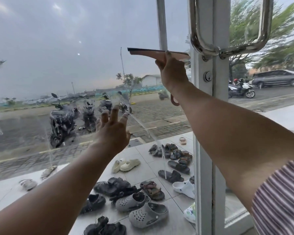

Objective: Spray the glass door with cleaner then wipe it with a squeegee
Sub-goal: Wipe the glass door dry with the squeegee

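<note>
The glass door fills the left and centre of the head view, streaked with wet cleaner on its left part and along a diagonal line near the middle. My right hand grips the handle of a brown squeegee, whose dark rubber blade lies level against the glass close to the white door frame. The squeegee's handle end pokes out below my wrist. My left hand is raised lower down with its fingers straight, the fingertips touching the glass. No spray bottle is in view.
A chrome pull handle and a round lock sit on the frame just right of the squeegee. Beyond the glass lie several sandals and clogs on tiles, and parked motorbikes stand farther out.
</note>
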